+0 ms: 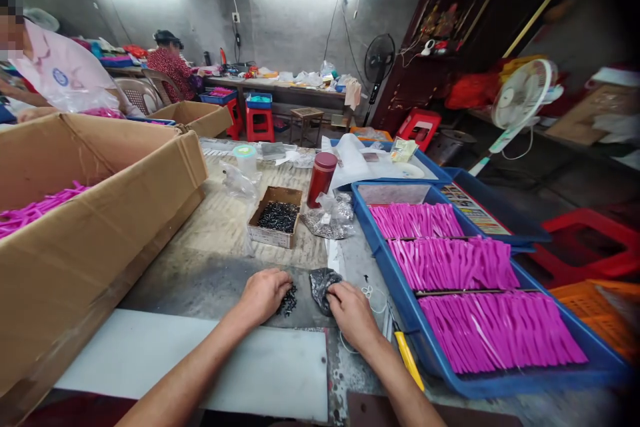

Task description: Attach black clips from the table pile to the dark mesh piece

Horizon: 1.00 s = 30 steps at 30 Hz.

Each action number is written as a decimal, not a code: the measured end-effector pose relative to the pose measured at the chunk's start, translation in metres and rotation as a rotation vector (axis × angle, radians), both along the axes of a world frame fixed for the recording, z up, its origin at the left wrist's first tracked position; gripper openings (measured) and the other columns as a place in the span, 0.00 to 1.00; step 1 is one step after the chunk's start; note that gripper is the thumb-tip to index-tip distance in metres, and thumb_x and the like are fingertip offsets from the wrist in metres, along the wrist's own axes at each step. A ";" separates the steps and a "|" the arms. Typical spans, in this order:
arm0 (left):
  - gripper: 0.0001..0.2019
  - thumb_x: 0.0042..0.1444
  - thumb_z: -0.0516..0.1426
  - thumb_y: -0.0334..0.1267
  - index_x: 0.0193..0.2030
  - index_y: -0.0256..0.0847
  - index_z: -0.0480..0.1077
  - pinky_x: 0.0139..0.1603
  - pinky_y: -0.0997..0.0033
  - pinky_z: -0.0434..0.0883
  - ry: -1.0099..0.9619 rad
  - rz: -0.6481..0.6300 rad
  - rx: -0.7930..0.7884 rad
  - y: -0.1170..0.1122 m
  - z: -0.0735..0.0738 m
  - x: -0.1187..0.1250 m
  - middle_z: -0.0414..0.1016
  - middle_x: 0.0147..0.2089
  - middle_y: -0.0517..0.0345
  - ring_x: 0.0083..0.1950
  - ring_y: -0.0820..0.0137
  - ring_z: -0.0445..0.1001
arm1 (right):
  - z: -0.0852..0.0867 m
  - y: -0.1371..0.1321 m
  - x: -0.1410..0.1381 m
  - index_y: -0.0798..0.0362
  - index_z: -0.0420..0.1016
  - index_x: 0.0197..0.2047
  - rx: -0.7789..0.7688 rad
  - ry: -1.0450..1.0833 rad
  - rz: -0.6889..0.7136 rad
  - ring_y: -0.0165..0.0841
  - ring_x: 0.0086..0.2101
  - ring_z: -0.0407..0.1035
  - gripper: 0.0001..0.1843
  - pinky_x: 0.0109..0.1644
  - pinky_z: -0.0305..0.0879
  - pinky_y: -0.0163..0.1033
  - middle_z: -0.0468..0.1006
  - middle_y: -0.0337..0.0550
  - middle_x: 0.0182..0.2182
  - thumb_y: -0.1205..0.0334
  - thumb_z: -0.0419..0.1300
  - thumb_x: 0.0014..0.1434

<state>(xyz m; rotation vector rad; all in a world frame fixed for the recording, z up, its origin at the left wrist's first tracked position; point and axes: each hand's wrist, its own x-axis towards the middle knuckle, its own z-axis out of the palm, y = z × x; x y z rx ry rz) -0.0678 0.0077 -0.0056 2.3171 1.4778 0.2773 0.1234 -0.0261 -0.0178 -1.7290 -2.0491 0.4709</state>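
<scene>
My left hand (265, 295) is on the dark work surface, its fingers curled and closed at the edge of a small pile of black pieces (287, 302). Whether a piece is between the fingertips is hidden. To the right, my right hand (351, 310) grips a crumpled black plastic bag (323, 285) by its right side. What the bag contains does not show. Beyond my hands, a small cardboard box (273, 238) holds many more of the small black pieces.
A large cardboard box (115, 193) with magenta strips stands left. At right, a blue tray (383, 260) holds rows of magenta strips, with a yellow-handled tool (409, 360) beside it. A dark red canister (321, 180) stands behind a clear bag (330, 217). Two people sit farther back left.
</scene>
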 end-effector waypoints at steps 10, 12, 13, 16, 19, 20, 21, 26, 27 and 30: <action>0.10 0.49 0.46 0.33 0.27 0.39 0.68 0.26 0.78 0.56 -0.311 0.147 -0.055 -0.010 0.000 -0.003 0.66 0.19 0.63 0.22 0.75 0.62 | 0.003 0.007 -0.011 0.54 0.68 0.29 -0.061 -0.410 0.057 0.36 0.32 0.66 0.09 0.33 0.49 0.37 0.72 0.45 0.29 0.73 0.48 0.50; 0.09 0.48 0.47 0.33 0.24 0.38 0.67 0.25 0.78 0.56 -0.423 0.178 -0.082 -0.011 0.002 -0.002 0.63 0.17 0.64 0.21 0.77 0.60 | 0.003 0.006 -0.010 0.55 0.68 0.29 -0.053 -0.422 0.067 0.36 0.32 0.66 0.10 0.33 0.48 0.38 0.72 0.46 0.29 0.74 0.48 0.50; 0.08 0.47 0.48 0.33 0.23 0.37 0.66 0.24 0.79 0.56 -0.491 0.198 -0.121 -0.012 0.003 -0.002 0.62 0.17 0.65 0.20 0.77 0.60 | 0.003 0.006 -0.010 0.55 0.68 0.29 -0.050 -0.419 0.070 0.36 0.32 0.66 0.10 0.33 0.48 0.38 0.72 0.46 0.29 0.74 0.48 0.50; 0.06 0.44 0.51 0.34 0.21 0.35 0.66 0.21 0.80 0.57 -0.737 0.278 -0.332 -0.015 0.006 0.001 0.63 0.17 0.64 0.19 0.78 0.61 | 0.002 0.004 -0.006 0.56 0.67 0.30 -0.050 -0.381 0.059 0.36 0.32 0.66 0.10 0.33 0.48 0.38 0.73 0.46 0.29 0.74 0.47 0.50; 0.05 0.39 0.56 0.35 0.21 0.34 0.66 0.18 0.81 0.57 -0.932 0.357 -0.503 -0.018 0.008 0.004 0.66 0.18 0.62 0.17 0.79 0.61 | 0.001 0.002 -0.002 0.56 0.66 0.30 -0.045 -0.289 0.037 0.35 0.33 0.66 0.10 0.34 0.49 0.37 0.73 0.45 0.29 0.74 0.46 0.51; 0.06 0.38 0.57 0.35 0.22 0.34 0.66 0.17 0.81 0.56 -0.974 0.379 -0.541 -0.020 0.008 0.006 0.67 0.19 0.62 0.17 0.79 0.61 | 0.000 0.001 -0.001 0.56 0.66 0.30 -0.037 -0.247 0.033 0.34 0.32 0.66 0.10 0.34 0.50 0.36 0.74 0.45 0.29 0.74 0.46 0.51; 0.07 0.37 0.58 0.36 0.23 0.34 0.67 0.16 0.82 0.56 -1.009 0.398 -0.576 -0.021 0.007 0.007 0.68 0.19 0.61 0.17 0.79 0.61 | -0.001 0.000 0.000 0.55 0.66 0.30 -0.027 -0.203 0.030 0.33 0.32 0.66 0.10 0.35 0.50 0.36 0.74 0.44 0.28 0.74 0.46 0.51; 0.11 0.35 0.60 0.38 0.26 0.33 0.69 0.15 0.82 0.54 -1.153 0.419 -0.714 -0.028 -0.001 0.014 0.70 0.20 0.58 0.17 0.80 0.62 | -0.003 -0.002 0.001 0.55 0.67 0.29 0.039 -0.035 0.017 0.33 0.31 0.66 0.10 0.35 0.54 0.36 0.74 0.42 0.27 0.73 0.46 0.49; 0.11 0.36 0.61 0.38 0.26 0.32 0.69 0.15 0.82 0.54 -1.173 0.414 -0.734 -0.029 -0.003 0.015 0.70 0.20 0.58 0.17 0.80 0.62 | -0.003 -0.003 0.001 0.55 0.67 0.30 0.051 -0.007 0.016 0.33 0.32 0.66 0.10 0.35 0.54 0.36 0.74 0.42 0.27 0.73 0.46 0.49; 0.11 0.37 0.60 0.38 0.27 0.32 0.69 0.15 0.82 0.53 -1.220 0.385 -0.779 -0.032 -0.005 0.019 0.70 0.21 0.58 0.17 0.80 0.62 | -0.003 -0.004 0.002 0.56 0.68 0.31 0.070 0.079 0.022 0.34 0.33 0.66 0.12 0.37 0.56 0.36 0.74 0.43 0.29 0.73 0.46 0.48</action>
